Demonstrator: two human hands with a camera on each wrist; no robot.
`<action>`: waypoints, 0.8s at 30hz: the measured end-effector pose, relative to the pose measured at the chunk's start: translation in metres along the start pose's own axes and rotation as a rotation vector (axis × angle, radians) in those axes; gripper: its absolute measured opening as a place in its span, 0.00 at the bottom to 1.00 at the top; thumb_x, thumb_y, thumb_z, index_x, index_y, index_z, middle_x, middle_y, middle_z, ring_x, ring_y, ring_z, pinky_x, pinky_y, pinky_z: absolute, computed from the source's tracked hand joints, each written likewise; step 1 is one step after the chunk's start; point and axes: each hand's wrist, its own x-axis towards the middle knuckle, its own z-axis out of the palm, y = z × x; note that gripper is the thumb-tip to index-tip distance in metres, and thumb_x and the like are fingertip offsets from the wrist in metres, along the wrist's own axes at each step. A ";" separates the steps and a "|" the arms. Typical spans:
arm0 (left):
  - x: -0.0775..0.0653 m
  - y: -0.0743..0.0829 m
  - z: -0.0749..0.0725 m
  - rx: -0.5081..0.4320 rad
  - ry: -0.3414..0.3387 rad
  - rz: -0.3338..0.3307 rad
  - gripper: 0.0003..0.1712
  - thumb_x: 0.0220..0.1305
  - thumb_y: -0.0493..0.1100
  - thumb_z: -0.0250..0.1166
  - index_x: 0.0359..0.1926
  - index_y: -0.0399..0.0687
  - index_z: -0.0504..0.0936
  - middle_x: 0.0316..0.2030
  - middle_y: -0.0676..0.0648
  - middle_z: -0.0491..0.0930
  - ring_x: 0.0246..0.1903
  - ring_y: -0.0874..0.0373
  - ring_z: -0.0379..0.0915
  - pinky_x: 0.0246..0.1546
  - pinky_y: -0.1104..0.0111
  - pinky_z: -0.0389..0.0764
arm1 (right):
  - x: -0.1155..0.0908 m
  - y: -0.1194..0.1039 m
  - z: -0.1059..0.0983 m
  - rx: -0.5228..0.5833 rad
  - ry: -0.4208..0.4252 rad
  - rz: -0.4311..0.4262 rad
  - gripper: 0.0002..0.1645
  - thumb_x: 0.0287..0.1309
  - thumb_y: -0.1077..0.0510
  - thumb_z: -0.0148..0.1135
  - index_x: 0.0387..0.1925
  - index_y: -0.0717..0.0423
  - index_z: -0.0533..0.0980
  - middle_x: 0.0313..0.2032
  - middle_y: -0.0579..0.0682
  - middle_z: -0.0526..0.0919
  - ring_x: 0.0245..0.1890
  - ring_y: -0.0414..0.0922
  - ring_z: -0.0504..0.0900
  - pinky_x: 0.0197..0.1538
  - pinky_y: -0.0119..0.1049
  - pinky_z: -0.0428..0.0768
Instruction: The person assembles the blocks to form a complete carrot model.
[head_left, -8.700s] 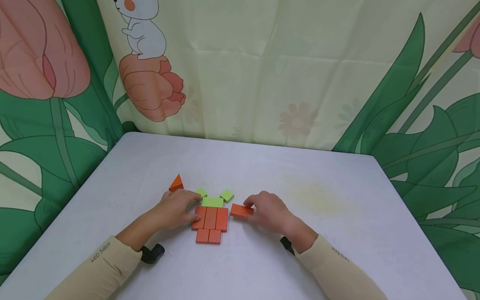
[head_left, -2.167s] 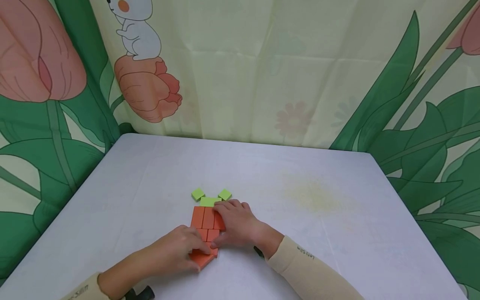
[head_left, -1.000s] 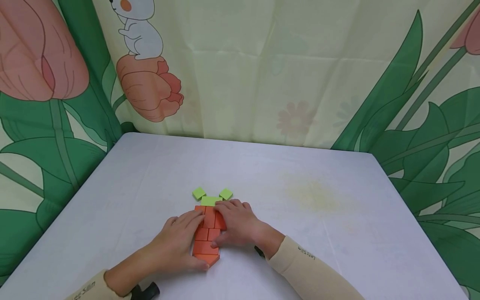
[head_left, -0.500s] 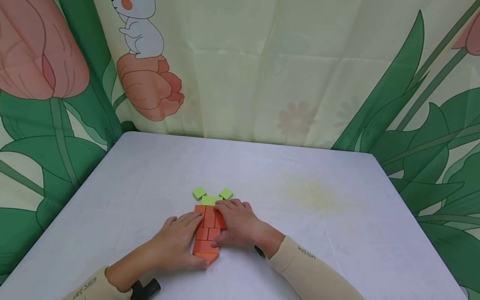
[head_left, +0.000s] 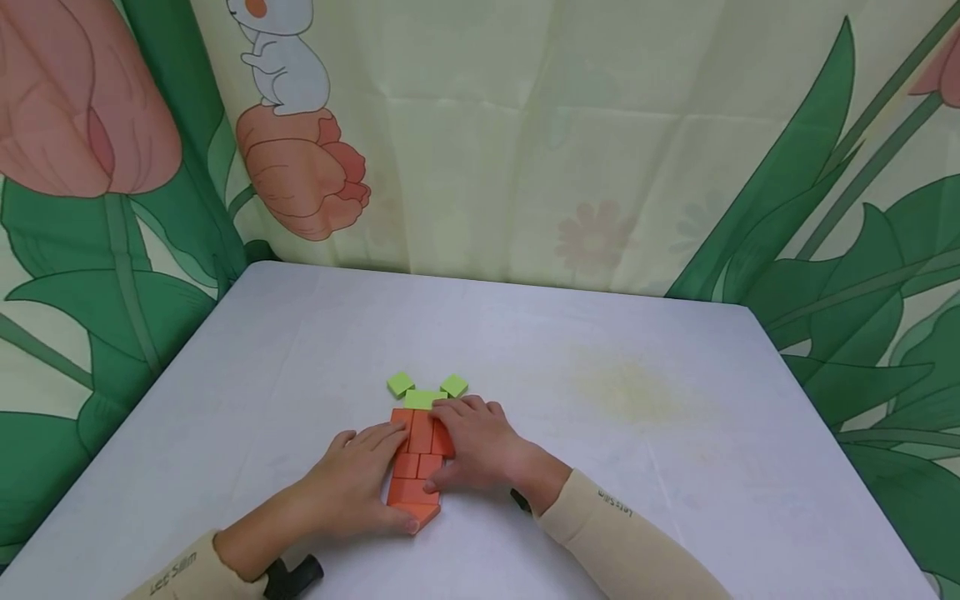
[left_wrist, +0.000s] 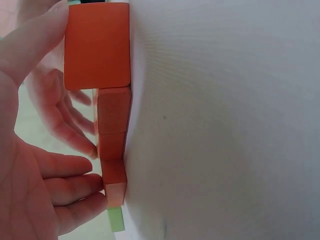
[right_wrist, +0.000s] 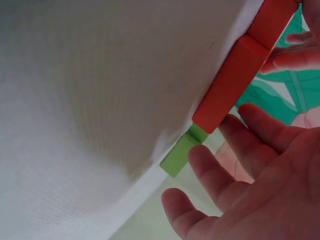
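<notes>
Orange-red blocks (head_left: 406, 466) lie flat in a tight column on the table in the head view. A triangular orange block (head_left: 420, 515) points toward the near edge at its bottom. Green blocks sit on top: a rectangle (head_left: 422, 400) and two small tilted squares, left (head_left: 401, 385) and right (head_left: 454, 385). My left hand (head_left: 348, 483) is spread along the column's left side, fingertips at the upper blocks and thumb at the triangle. On the right side, my right hand (head_left: 483, 450) rests its fingers at the top blocks and its thumb lower down, covering part of them.
The white tabletop (head_left: 600, 450) extends around the blocks. Behind it hangs a curtain (head_left: 480, 150) printed with flowers and leaves. A black wrist camera (head_left: 294, 577) sits under the left sleeve.
The triangular block and the rectangular block from the right hand have moved to the column's bottom. My left hand then slid up along the left side. Over the last half second both hands stay nearly still.
</notes>
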 end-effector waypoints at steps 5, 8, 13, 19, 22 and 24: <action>0.001 0.004 -0.003 -0.002 -0.025 -0.004 0.64 0.44 0.76 0.70 0.71 0.38 0.66 0.69 0.42 0.66 0.69 0.46 0.58 0.61 0.38 0.59 | 0.000 0.001 -0.001 0.005 0.000 0.001 0.53 0.48 0.32 0.74 0.71 0.48 0.65 0.70 0.45 0.66 0.68 0.49 0.60 0.64 0.50 0.63; 0.002 0.005 -0.004 0.002 -0.037 -0.006 0.63 0.44 0.75 0.71 0.71 0.38 0.66 0.69 0.42 0.66 0.69 0.45 0.58 0.61 0.38 0.59 | -0.001 0.001 -0.001 0.010 -0.002 0.000 0.53 0.48 0.32 0.74 0.70 0.48 0.65 0.69 0.45 0.66 0.68 0.50 0.60 0.63 0.50 0.63; 0.003 0.004 -0.004 0.009 -0.037 -0.002 0.64 0.44 0.76 0.71 0.71 0.38 0.66 0.69 0.42 0.66 0.69 0.46 0.58 0.61 0.38 0.59 | 0.000 0.001 0.000 0.015 -0.002 0.000 0.53 0.48 0.32 0.74 0.70 0.49 0.65 0.69 0.45 0.66 0.68 0.50 0.60 0.63 0.50 0.63; 0.003 0.004 -0.004 0.007 -0.033 0.003 0.63 0.43 0.75 0.71 0.71 0.38 0.66 0.69 0.43 0.67 0.69 0.46 0.58 0.61 0.38 0.59 | 0.000 0.002 0.001 0.035 0.005 -0.009 0.52 0.49 0.34 0.75 0.70 0.49 0.65 0.69 0.45 0.66 0.68 0.50 0.61 0.64 0.50 0.63; 0.004 0.004 -0.003 0.002 -0.037 0.002 0.64 0.43 0.75 0.71 0.71 0.38 0.67 0.69 0.43 0.67 0.69 0.45 0.58 0.61 0.37 0.59 | -0.001 0.003 0.001 0.064 0.021 -0.024 0.51 0.50 0.37 0.75 0.70 0.49 0.65 0.68 0.45 0.67 0.68 0.49 0.61 0.65 0.50 0.63; 0.004 0.004 -0.003 -0.002 -0.038 0.004 0.63 0.43 0.75 0.71 0.70 0.38 0.67 0.69 0.42 0.67 0.69 0.45 0.58 0.61 0.37 0.59 | -0.002 0.004 -0.001 0.092 0.042 -0.034 0.48 0.51 0.39 0.74 0.70 0.49 0.65 0.68 0.46 0.68 0.67 0.48 0.62 0.65 0.51 0.63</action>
